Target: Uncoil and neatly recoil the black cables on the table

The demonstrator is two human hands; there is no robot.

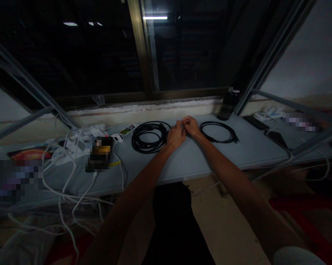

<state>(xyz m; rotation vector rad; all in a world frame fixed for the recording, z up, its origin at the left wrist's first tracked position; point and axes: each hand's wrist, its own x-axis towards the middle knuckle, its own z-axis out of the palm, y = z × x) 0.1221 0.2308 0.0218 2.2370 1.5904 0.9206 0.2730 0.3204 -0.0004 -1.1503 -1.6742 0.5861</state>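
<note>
the two arms reach forward over the surface (197, 158) from the near edge and slant inward, so that the left grip (176, 135) and the right grip (191, 126) meet fingertip to fingertip. the left forearm runs up and to the right, its wrist low and the back of the hand turned upward, fingers bent toward the other hand. the right forearm comes up and to the left, its hand slightly farther forward, knuckles raised and fingers curled inward. on both hands the fingers are drawn in close; whether something small is pinched between them, i cannot tell, as the fingers cover the spot.

just left of the left grip lies the larger black cable coil (152, 149), flat, in many loops; whether the hand touches it is unclear. just right of the right grip lies the smaller black cable coil (233, 136), flat too, a thinner ring with a loose end at its far right side. farther right and beyond the right grip a dark bottle (226, 106) stands upright near the wall. well left of the left grip are tangled white cables (69, 175) and, past the larger coil, a printed card (128, 129).
</note>
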